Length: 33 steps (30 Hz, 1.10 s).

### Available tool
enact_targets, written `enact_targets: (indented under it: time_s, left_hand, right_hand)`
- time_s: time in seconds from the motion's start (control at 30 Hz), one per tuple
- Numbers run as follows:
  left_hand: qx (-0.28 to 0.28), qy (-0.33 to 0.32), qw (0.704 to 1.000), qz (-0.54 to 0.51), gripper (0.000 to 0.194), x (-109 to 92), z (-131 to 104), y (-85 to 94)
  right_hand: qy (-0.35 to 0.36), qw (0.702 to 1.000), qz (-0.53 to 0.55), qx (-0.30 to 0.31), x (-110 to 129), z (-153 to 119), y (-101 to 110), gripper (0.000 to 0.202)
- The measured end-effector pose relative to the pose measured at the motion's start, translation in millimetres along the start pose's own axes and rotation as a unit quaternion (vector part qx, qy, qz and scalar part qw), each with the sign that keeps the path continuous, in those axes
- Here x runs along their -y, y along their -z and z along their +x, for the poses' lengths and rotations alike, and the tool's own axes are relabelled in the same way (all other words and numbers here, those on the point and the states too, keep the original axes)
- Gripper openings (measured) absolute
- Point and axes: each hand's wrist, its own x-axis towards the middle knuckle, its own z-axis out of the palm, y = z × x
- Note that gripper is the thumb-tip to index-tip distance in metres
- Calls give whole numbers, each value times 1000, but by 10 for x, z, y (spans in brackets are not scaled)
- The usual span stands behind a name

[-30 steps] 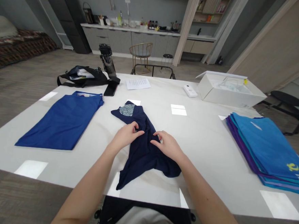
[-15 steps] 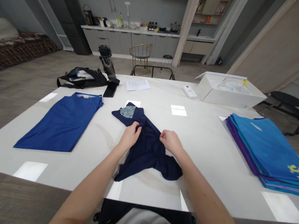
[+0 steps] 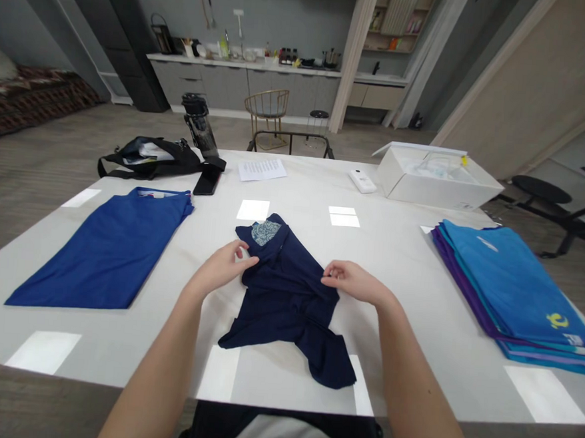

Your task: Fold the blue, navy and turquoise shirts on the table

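A navy garment (image 3: 288, 285) with a teal patterned patch (image 3: 265, 232) near its top lies crumpled on the white table. Beside its upper left edge is my left hand (image 3: 222, 265), thumb and fingers apart and nothing in them. My right hand (image 3: 355, 281) hovers at the garment's right edge with loosely curled fingers. A small gap shows between its thumb and fingertips; whether they touch the cloth is hard to see.
A folded blue shirt (image 3: 105, 249) lies on the left, and a stack of folded shirts (image 3: 513, 288) on the right. Along the back are a black bag (image 3: 151, 159), a phone (image 3: 208, 180), a bottle (image 3: 199, 126), a paper (image 3: 262, 170), a small white device (image 3: 362, 181) and a white box (image 3: 435, 182).
My left hand has moved left, off the cloth, and its fingers have spread. My right hand's pinch has loosened. The garment has turned and spread wider, its lower right part hanging closer to me.
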Motion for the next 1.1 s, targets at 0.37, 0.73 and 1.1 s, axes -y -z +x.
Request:
enact_targets:
  time_s: [0.37, 0.73, 1.1]
  left_hand:
    - [-129, -107, 984, -54, 13, -208, 167, -526]
    - [-109, 89, 926, -350, 20, -14, 204, -222]
    - [-196, -57, 975, 89, 64, -43, 127, -206]
  right_hand:
    - [44, 958, -245, -145, 308, 401, -574, 16]
    - [-45, 998, -18, 39, -188, -61, 143, 19]
    - [34, 963, -89, -252, 23, 104, -86, 39]
